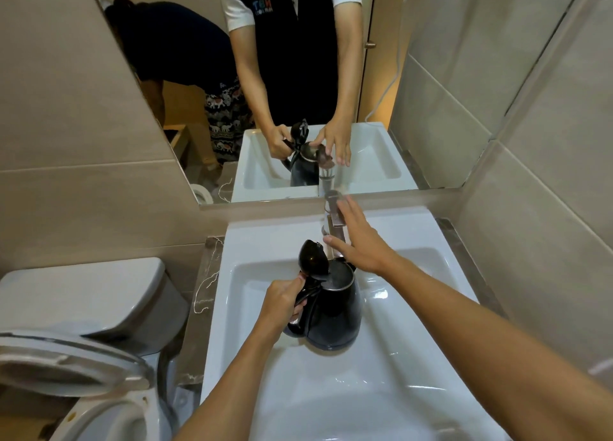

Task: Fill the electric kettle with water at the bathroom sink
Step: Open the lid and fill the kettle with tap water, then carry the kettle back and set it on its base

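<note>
A black electric kettle [335, 311] stands upright inside the white sink basin [414, 308], its lid [311, 258] flipped up and its mouth under the spout. My left hand [282, 299] grips the kettle's handle on the left side. My right hand [360, 241] hovers over the chrome faucet [333, 215] at the back of the sink, fingers spread, holding nothing. Whether it touches the lever or whether water is running is unclear because of blur.
A wall mirror [298, 76] behind the sink reflects me, the kettle and another person bending over. A white toilet [83, 324] with its seat down stands to the left, separated by a marble ledge [204, 294]. Tiled walls close in on both sides.
</note>
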A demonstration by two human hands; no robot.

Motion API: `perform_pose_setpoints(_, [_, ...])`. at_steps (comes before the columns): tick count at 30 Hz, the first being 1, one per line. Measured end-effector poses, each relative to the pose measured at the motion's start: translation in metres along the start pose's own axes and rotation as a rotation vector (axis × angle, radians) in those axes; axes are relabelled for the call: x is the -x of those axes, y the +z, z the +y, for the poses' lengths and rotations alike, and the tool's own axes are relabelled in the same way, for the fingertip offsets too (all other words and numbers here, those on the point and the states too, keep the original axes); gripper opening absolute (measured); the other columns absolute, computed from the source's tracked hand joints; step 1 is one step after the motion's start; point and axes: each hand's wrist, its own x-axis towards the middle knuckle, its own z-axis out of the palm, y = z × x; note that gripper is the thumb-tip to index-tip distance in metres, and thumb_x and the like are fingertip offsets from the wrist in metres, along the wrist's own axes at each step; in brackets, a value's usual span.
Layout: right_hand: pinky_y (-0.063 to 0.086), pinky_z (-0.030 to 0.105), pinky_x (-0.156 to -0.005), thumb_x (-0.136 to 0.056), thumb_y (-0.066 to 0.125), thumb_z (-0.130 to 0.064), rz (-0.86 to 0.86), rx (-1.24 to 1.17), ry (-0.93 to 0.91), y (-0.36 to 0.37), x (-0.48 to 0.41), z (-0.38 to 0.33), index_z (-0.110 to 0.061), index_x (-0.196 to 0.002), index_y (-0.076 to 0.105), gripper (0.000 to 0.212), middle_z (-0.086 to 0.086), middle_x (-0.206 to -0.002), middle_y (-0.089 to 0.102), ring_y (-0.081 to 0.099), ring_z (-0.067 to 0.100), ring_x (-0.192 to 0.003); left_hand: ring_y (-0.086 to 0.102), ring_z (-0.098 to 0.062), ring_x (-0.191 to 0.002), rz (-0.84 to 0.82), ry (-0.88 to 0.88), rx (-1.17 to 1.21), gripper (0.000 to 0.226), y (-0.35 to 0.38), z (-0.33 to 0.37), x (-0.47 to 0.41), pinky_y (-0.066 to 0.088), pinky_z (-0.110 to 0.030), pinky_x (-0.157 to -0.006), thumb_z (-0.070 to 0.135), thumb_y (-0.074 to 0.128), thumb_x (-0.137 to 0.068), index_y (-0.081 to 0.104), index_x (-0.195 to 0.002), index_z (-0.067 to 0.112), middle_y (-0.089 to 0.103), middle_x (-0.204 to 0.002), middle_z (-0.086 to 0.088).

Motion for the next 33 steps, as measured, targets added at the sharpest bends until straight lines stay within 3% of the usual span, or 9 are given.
perform_pose_setpoints(5, [0.030,0.038,-0.125,-0.101,0.060,-0.043,0.140,-0.197,0.148,0.029,0.083,0.029,-0.016,-0.161,0.026,0.074,0.002,-0.168,0.029,0.032,0.020,-0.156,0.030,-0.011,-0.036,0.015,-0.033,0.025,0.050,-0.004,-0.002,0.017,0.021,-0.022,-0.042,0.040,0.053,-0.099,0.043,-0.059,0.012,0.043,-0.045,-0.001])
perform_pose_setpoints(8, [0.037,0.028,-0.112,-0.099,0.064,-0.043,0.088,-0.274,0.204,0.048,0.117,0.035,-0.022,-0.161,0.023,0.077,0.003,-0.164,0.038,0.047,0.017,-0.145,0.032,-0.010,-0.035,0.037,-0.021,0.007,0.055,-0.002,-0.002,0.032,0.024,-0.021,-0.040,0.047,0.056,-0.096,0.044,-0.054,0.014,0.043,-0.044,0.000])
perform_pose_setpoints(11, [0.036,0.027,-0.109,-0.095,0.066,-0.050,-0.010,-0.327,0.191,0.058,0.135,0.028,-0.032,-0.162,0.014,0.087,0.000,-0.164,0.038,0.046,0.008,-0.138,0.034,-0.012,-0.036,0.079,-0.003,-0.046,0.061,0.002,0.001,0.049,0.026,-0.021,-0.040,0.057,0.061,-0.089,0.046,-0.049,0.014,0.044,-0.045,-0.001])
perform_pose_setpoints(15, [0.033,0.032,-0.118,-0.085,0.075,-0.059,-0.096,-0.374,0.107,0.058,0.145,0.015,-0.041,-0.162,0.004,0.106,-0.002,-0.167,0.032,0.038,0.015,-0.151,0.036,-0.010,-0.035,0.156,-0.008,-0.066,0.063,0.011,0.003,0.076,0.029,-0.021,-0.041,0.061,0.058,-0.089,0.048,-0.049,0.013,0.047,-0.043,0.000])
perform_pose_setpoints(18, [0.029,0.032,-0.123,-0.078,0.081,-0.060,-0.107,-0.350,0.029,0.062,0.150,0.006,-0.039,-0.161,0.012,0.111,-0.011,-0.164,0.029,0.032,0.016,-0.154,0.036,-0.010,-0.035,0.195,0.002,-0.040,0.064,0.019,0.008,0.097,0.028,-0.021,-0.041,0.061,0.056,-0.090,0.049,-0.048,0.014,0.047,-0.042,0.001])
perform_pose_setpoints(21, [0.037,0.044,-0.122,-0.069,0.086,-0.062,-0.077,-0.349,-0.029,0.058,0.153,-0.007,-0.043,-0.157,0.017,0.113,-0.008,-0.162,0.036,0.040,0.018,-0.149,0.034,-0.010,-0.036,0.223,0.047,-0.016,0.060,0.022,0.017,0.118,0.027,-0.022,-0.042,0.054,0.060,-0.091,0.048,-0.044,0.018,0.045,-0.041,0.003])
perform_pose_setpoints(24, [0.043,0.046,-0.118,-0.065,0.090,-0.058,-0.061,-0.355,-0.117,0.043,0.152,-0.035,-0.042,-0.153,0.020,0.113,-0.008,-0.154,0.042,0.047,0.017,-0.142,0.030,-0.014,-0.040,0.235,0.124,-0.018,0.062,0.012,0.035,0.137,0.025,-0.024,-0.043,0.040,0.065,-0.091,0.047,-0.035,0.022,0.039,-0.039,0.008])
perform_pose_setpoints(30, [0.042,0.036,-0.116,-0.062,0.096,-0.047,0.126,-0.368,-0.316,-0.007,0.133,-0.139,-0.029,-0.153,0.021,0.119,-0.006,-0.148,0.043,0.048,0.015,-0.135,0.031,-0.011,-0.034,0.341,0.326,-0.031,0.054,-0.034,0.134,0.182,0.022,-0.028,-0.045,0.049,0.067,-0.078,0.049,-0.035,0.023,0.039,-0.040,0.006])
perform_pose_setpoints(33, [0.047,0.041,-0.114,-0.061,0.096,-0.049,0.175,-0.368,-0.467,-0.037,0.123,-0.206,-0.025,-0.152,0.028,0.116,-0.003,-0.146,0.049,0.052,0.018,-0.134,0.032,-0.009,-0.031,0.431,0.417,-0.060,0.055,-0.066,0.190,0.219,0.023,-0.025,-0.043,0.056,0.066,-0.074,0.051,-0.033,0.021,0.041,-0.038,0.006])
